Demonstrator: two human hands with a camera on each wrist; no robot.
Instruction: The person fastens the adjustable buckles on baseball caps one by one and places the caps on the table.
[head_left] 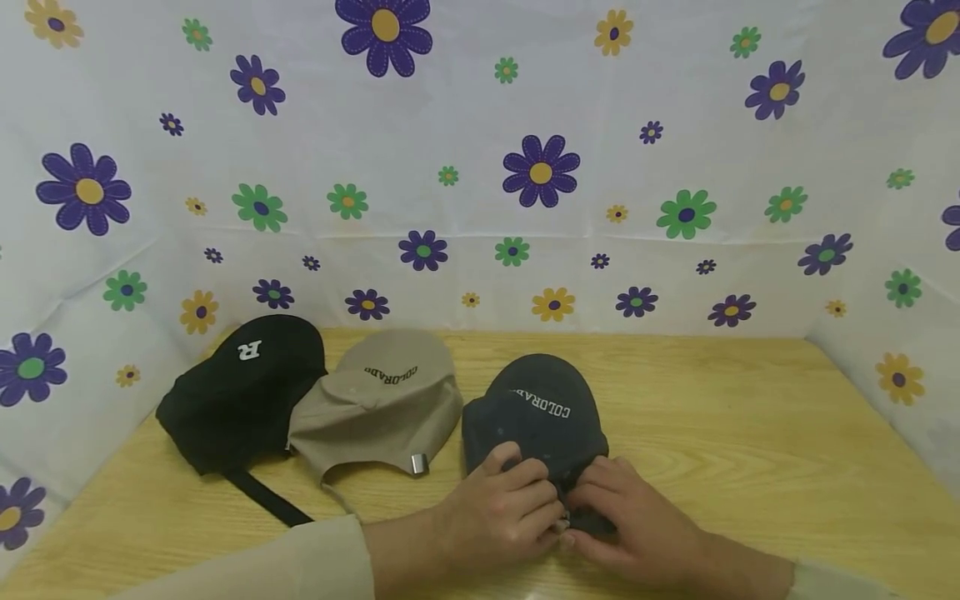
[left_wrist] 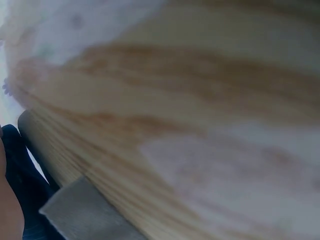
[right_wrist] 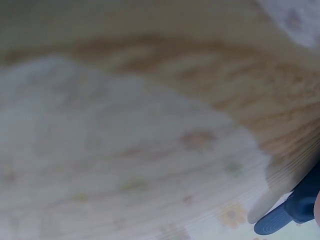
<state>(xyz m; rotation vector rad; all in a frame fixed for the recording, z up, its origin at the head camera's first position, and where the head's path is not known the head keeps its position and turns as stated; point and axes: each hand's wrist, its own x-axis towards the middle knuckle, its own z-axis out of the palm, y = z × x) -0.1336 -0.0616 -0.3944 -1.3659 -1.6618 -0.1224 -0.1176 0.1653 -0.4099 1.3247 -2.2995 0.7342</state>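
Observation:
A dark navy cap (head_left: 540,417) with white COLORADO lettering sits right of centre on the table in the head view, lettering upside down. At its near edge the left hand (head_left: 502,512) has curled fingers holding the cap's strap area, where a small bit of metal shows. Close beside it, the right hand (head_left: 637,521) pinches the same edge from the right, thumb low. Fingers hide most of the strap. Part of the navy cap (left_wrist: 22,185) appears at the left wrist view's lower left, and a navy piece (right_wrist: 280,217) at the right wrist view's lower right.
A beige cap (head_left: 397,408) with dark lettering and a metal buckle (head_left: 419,464) lies left of the navy one. Farther left is a black cap (head_left: 247,392), its strap (head_left: 266,497) trailing forward. Flowered white cloth (head_left: 450,108) surrounds the wooden table (head_left: 720,400).

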